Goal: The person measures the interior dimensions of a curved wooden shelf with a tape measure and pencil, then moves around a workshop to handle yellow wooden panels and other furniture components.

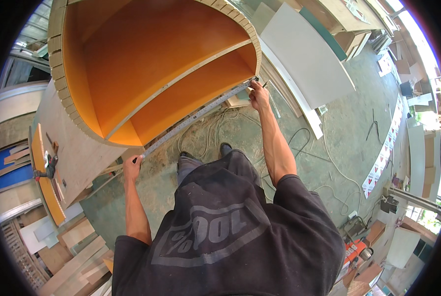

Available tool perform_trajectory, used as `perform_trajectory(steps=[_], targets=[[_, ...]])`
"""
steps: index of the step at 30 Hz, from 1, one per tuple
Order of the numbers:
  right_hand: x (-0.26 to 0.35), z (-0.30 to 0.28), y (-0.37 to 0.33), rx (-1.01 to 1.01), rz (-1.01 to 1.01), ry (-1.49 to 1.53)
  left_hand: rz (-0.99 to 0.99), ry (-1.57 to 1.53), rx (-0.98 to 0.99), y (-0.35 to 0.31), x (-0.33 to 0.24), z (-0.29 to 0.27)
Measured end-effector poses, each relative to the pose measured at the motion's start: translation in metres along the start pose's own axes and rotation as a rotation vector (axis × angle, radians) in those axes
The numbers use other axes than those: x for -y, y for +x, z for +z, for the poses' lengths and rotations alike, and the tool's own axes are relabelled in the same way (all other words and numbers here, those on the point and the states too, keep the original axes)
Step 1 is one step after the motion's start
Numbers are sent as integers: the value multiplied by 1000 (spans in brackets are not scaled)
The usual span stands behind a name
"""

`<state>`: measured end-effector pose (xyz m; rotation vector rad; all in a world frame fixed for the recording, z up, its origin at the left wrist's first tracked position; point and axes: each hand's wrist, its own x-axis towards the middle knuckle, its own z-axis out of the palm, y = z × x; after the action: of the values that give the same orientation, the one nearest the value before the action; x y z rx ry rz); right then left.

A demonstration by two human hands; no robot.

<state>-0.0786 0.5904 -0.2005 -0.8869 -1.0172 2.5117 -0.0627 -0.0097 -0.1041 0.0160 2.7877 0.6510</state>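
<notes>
A large cabinet shell (151,69) with an orange inside, one cross panel and a notched, curved wooden rim lies in front of me. Along its near edge runs a long silver-grey strip (196,116), which looks like a measuring tape or rule. My left hand (131,170) is closed at the strip's left end, by the cabinet's near left corner; a small dark piece shows between its fingers. At the right end, my right hand (260,96) is closed against the strip and the cabinet corner. A thin dark pencil-like stick (265,84) pokes out of its fingers.
Pale boards (304,54) lean at the right of the cabinet. Loose cables (324,158) trail over the green floor. A clamp (47,165) grips an orange-faced panel (48,185) at left. Wood offcuts (77,256) pile at lower left; an orange power tool (354,250) sits at lower right.
</notes>
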Motion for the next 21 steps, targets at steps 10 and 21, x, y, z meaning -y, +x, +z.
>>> perform_trajectory(steps=[10, 21], targets=[[0, 1, -2, -20, 25, 36, -34, 33, 32, 5, 5, 3], [4, 6, -4, -28, 24, -15, -23, 23, -1, 9, 7, 5]])
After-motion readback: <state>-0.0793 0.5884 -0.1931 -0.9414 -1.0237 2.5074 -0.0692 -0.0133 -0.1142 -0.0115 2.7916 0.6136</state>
